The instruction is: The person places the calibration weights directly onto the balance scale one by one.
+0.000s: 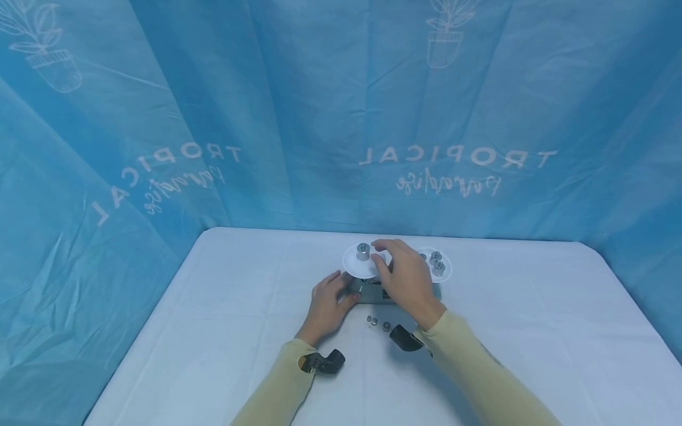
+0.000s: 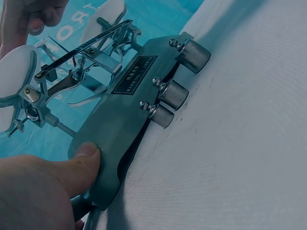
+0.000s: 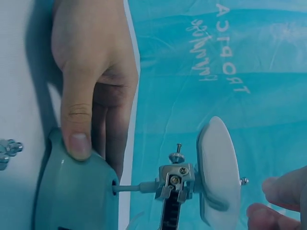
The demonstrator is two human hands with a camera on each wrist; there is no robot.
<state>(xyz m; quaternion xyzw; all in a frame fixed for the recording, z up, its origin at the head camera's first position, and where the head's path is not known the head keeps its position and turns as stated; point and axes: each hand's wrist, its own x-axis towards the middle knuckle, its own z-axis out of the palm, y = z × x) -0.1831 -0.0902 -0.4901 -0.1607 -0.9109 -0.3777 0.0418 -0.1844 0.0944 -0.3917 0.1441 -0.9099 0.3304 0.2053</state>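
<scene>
A balance scale with a grey-green base (image 1: 367,294) stands on the table. My left hand (image 1: 326,307) holds the left end of the base, thumb (image 2: 86,160) on the near side and fingers behind. One large metal weight (image 1: 363,252) sits on the white left pan (image 1: 351,269). Over that pan's right side is my right hand (image 1: 409,283), thumb and index finger spread apart and nothing visible between them. In the right wrist view its fingertips (image 3: 278,189) are apart from the weight's knob (image 3: 244,181). Several weights (image 1: 438,268) lie on the right pan (image 1: 447,275), partly hidden by the right hand.
Three smaller weights (image 2: 173,94) stand on the white tabletop (image 1: 240,307) in front of the base. The beam (image 2: 86,50) spans between the pans above the base. A blue curtain (image 1: 319,118) hangs behind and beside the table.
</scene>
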